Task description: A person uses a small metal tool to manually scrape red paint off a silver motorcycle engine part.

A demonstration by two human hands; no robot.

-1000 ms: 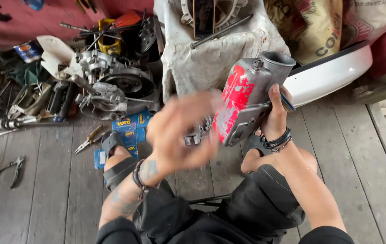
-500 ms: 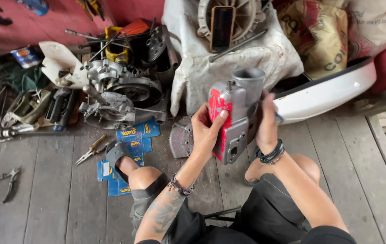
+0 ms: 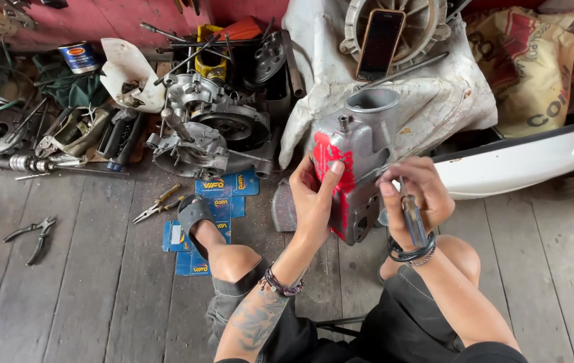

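A: The metal housing (image 3: 353, 171), grey with a red-painted side, stands up off the floor in front of the knees, its open round mouth at the top. Only the head view to go on.

B: Who has it?

A: The left hand (image 3: 315, 198) does, its grip clasped on the red face, thumb along the side. The right hand (image 3: 413, 191) is clenched around a screwdriver (image 3: 411, 216), handle pointing down towards the wrist, the tip end at the housing's side. The tip itself is hidden behind the fingers.

B: What could go wrong?

A: I'd judge the housing is carried by one hand only. If the tool pushes hard sideways, the casting could twist out of that hold and fall onto the wooden floor (image 3: 92, 296) or the sandalled foot (image 3: 196, 218) just left of it.

B: And the tool?

A: It could slip off and jab the left palm, which sits close across from it.

B: Anything around?

A: An engine case (image 3: 210, 134) lies behind the foot, needle-nose pliers (image 3: 159, 204) near the sandal, other pliers (image 3: 31, 235) well to the left. A phone (image 3: 381, 44) leans in a round part on the white cloth (image 3: 435, 101); a jolt there might topple it.
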